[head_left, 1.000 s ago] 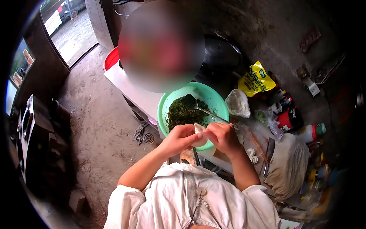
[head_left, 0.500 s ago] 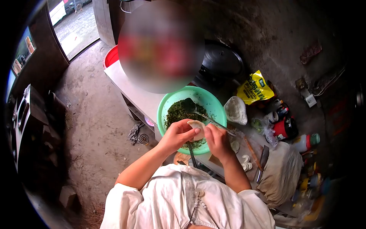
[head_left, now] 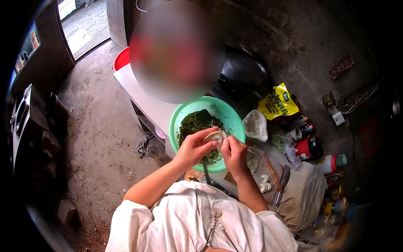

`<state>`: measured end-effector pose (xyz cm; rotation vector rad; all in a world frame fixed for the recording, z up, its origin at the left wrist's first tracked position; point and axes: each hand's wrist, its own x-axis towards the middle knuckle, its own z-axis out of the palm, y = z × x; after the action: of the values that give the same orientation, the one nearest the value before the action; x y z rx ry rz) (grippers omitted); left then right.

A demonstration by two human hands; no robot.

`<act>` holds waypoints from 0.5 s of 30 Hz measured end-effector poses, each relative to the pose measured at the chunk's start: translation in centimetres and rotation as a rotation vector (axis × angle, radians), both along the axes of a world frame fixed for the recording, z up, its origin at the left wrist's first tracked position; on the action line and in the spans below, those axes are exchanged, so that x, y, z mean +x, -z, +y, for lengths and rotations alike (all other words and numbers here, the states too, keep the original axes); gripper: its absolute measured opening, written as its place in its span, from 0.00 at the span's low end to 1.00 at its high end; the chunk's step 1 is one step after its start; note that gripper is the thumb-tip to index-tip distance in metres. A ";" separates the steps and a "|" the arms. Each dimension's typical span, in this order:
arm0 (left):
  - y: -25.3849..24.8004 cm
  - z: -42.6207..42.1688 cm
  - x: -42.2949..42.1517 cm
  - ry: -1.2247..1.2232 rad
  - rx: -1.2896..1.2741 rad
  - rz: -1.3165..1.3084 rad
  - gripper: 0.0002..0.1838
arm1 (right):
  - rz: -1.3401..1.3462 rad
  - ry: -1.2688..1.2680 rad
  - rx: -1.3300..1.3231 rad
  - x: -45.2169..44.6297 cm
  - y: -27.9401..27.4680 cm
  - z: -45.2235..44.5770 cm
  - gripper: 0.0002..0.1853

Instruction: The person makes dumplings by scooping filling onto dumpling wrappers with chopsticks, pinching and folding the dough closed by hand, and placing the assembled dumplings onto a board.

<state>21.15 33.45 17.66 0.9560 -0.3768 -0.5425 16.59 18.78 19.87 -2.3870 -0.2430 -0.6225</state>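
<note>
Between my two hands is a pale dumpling (head_left: 215, 137), its wrapper folded into a curved half-moon. The fingers and thumb of my left hand (head_left: 194, 149) close on its left side. At its right edge, my right hand (head_left: 235, 154) pinches the dough; whether filling is inside cannot be made out. Both hands are over the near part of a light green bowl (head_left: 233, 115). Chopped green filling (head_left: 189, 126) lies in it, with a dark spoon-like utensil (head_left: 204, 117) resting on top. A dark handle (head_left: 206, 171) sticks out over the near rim.
Right of the bowl lie round dough wrappers (head_left: 252, 165), several crescent-shaped dumplings (head_left: 265, 185), a wooden rolling pin (head_left: 273, 173) and a knife (head_left: 283, 184). Beyond are a cloth-covered bundle (head_left: 304, 197), a white bag (head_left: 256, 126), a yellow packet (head_left: 278, 103) and jars. A blurred patch covers the far table.
The dumpling has tipped from a more upright position to a flatter, folded one as my fingers shifted along its edge. The whole view has moved slightly.
</note>
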 end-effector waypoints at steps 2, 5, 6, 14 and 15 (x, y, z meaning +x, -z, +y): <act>0.2 0.0 0.1 -0.004 0.009 -0.007 0.22 | 0.019 0.006 0.027 0.0 0.0 -0.3 0.09; -0.1 0.0 0.1 -0.027 0.021 -0.005 0.22 | 0.039 -0.030 0.095 -0.2 0.2 -0.4 0.09; -0.1 0.0 0.1 -0.042 0.026 0.006 0.22 | 0.030 -0.027 0.119 -0.2 0.4 -0.2 0.10; 0.0 -0.5 -0.1 -0.092 -0.021 0.072 0.21 | 0.132 -0.100 0.289 -0.8 0.2 -0.2 0.11; -0.1 -0.5 -0.1 -0.101 -0.034 0.083 0.21 | 0.132 -0.100 0.289 -0.7 0.5 -0.2 0.11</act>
<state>21.03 32.93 17.77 0.9118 -0.2611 -0.4802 15.91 18.63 19.35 -2.1130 -0.1993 -0.4197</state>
